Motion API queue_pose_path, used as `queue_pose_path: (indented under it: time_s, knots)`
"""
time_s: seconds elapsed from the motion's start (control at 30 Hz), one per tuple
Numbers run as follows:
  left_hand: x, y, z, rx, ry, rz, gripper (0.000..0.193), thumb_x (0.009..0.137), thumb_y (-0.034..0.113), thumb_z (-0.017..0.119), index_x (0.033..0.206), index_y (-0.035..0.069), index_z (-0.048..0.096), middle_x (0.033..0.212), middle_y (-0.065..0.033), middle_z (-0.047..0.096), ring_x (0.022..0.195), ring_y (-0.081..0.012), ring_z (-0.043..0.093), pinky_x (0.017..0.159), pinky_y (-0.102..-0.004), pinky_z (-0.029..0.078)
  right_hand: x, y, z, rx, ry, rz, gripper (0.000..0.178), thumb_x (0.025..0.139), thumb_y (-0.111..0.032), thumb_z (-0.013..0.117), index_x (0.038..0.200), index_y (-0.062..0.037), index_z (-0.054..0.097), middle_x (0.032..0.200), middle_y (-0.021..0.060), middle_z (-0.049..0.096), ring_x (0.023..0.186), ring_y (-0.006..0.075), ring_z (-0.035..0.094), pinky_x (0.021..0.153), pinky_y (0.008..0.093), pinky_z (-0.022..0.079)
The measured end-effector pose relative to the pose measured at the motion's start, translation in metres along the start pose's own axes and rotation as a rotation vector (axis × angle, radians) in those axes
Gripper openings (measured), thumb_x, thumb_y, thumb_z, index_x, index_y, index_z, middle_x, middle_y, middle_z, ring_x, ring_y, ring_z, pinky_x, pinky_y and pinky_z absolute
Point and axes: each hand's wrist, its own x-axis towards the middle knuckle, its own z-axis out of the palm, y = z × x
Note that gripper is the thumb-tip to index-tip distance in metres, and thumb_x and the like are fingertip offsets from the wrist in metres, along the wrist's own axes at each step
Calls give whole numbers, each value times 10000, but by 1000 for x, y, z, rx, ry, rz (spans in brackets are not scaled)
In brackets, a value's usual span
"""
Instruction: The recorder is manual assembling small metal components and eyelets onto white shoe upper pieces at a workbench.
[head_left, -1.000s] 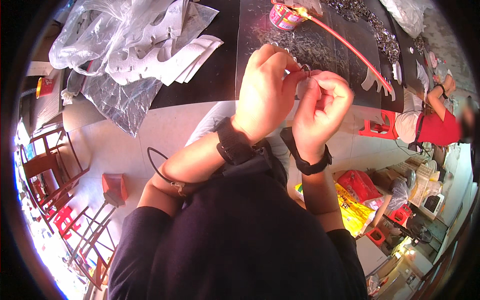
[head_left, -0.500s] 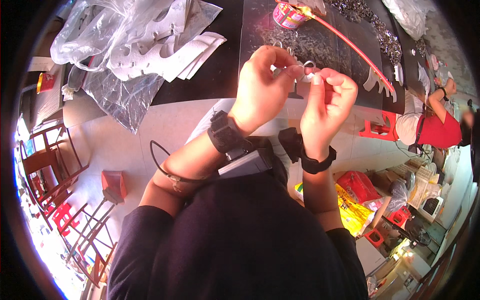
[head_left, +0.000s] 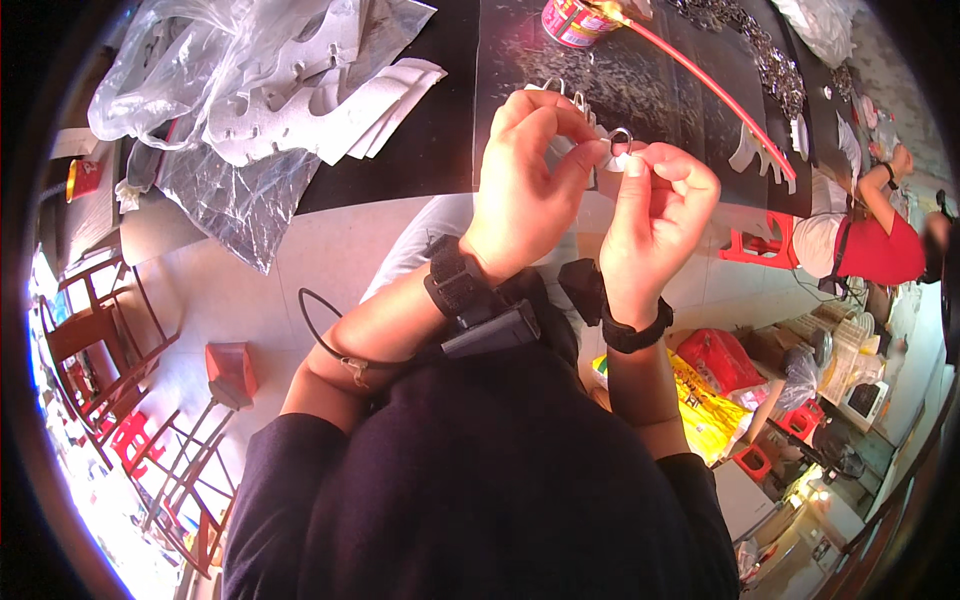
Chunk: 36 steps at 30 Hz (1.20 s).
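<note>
Both hands meet above the near edge of the dark table. My right hand (head_left: 655, 205) is closed, thumb and forefinger pinching a small white piece (head_left: 619, 162). A curved silver metal ring (head_left: 622, 135) stands up from that piece. My left hand (head_left: 530, 185) is closed too, its thumb and forefinger pressed together just left of the ring. What those fingertips hold is hidden. Behind the left hand, more curved silver rings (head_left: 553, 86) lie on the table, partly covered by its knuckles.
A pink tub (head_left: 575, 24) and a long red tube (head_left: 708, 93) lie beyond my hands. A heap of metal chain (head_left: 768, 65) is at the far right. Plastic bags (head_left: 180, 70) and grey-white cut sheets (head_left: 290, 115) cover the left. Another person (head_left: 880, 245) is at the right.
The view has shifted slightly. My hands keep nearly the same pinching pose, and the silver ring shows a little more plainly between them.
</note>
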Motion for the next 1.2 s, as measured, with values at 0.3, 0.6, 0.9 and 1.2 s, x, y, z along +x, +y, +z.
queue_pose_path:
  time_s: [0.3, 0.6, 0.9, 1.2]
  knots:
    - [2, 6, -2, -73, 6, -53, 91, 700, 23, 654, 760, 8, 588, 838, -119, 551, 802, -262, 545, 691, -333, 439, 1, 8, 0, 32, -48, -109, 241, 800, 135, 494, 958, -21, 401, 933, 104, 490, 815, 153, 543, 698, 238, 462]
    - [2, 7, -1, 114, 86, 77, 119, 697, -4, 677, 786, 29, 604, 826, -68, 587, 722, -170, 551, 629, -262, 425, -1, 5, 4, -64, -26, -132, 241, 782, 147, 497, 942, -18, 421, 926, 110, 503, 821, 161, 544, 679, 243, 469]
    - [3, 8, 5, 160, 160, 156, 150, 653, -41, 676, 766, 14, 594, 869, -100, 578, 793, -218, 584, 711, -298, 465, -1, 6, 8, -52, 11, -111, 227, 790, 138, 497, 942, -14, 426, 920, 112, 505, 810, 161, 545, 683, 243, 477]
    - [1, 7, 5, -32, 54, -8, 90, 739, 46, 660, 809, 28, 606, 888, -45, 587, 798, -122, 557, 630, -236, 414, 1, 5, 4, -69, 13, -192, 233, 771, 162, 472, 913, -21, 447, 913, 98, 510, 787, 155, 556, 610, 219, 454]
